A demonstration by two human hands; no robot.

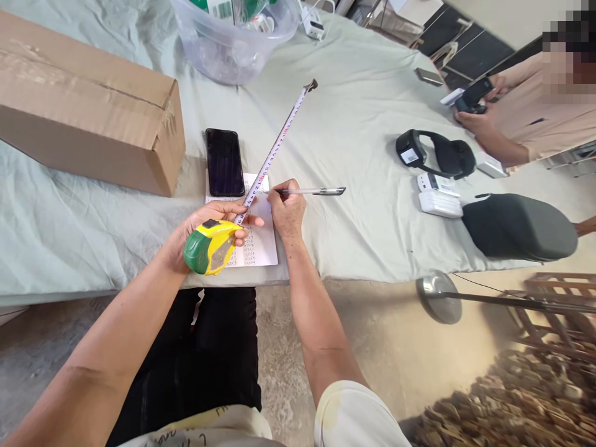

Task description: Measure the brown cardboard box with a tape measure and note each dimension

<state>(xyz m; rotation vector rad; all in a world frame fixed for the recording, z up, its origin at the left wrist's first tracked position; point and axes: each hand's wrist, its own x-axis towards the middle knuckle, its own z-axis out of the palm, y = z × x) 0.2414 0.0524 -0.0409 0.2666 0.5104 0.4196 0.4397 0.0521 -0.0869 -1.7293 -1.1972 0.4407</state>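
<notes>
My left hand (pixel 205 226) is closed around a yellow and green tape measure (pixel 216 248). Its white blade (pixel 274 149) is pulled out and slants up to the right, with a dark hook at the end. In my right hand (pixel 287 214) is a pen (pixel 311 191) with a clear barrel, its dark end pointing right. The pen's other end is at the edge of a paper sheet (pixel 267 248) with rows of handwriting, partly covered by my left hand and the tape. A black smartphone (pixel 225 161) lies over the sheet's upper left.
A cardboard box (pixel 88 105) stands at left on the cloth-covered table (pixel 354 124). A clear plastic tub (pixel 233 46) holds packages behind. To the right lie a black headset (pixel 435 152), white boxes (pixel 438 195) and a dark stool seat (pixel 521 226). Another person (pixel 549 105) holds a device.
</notes>
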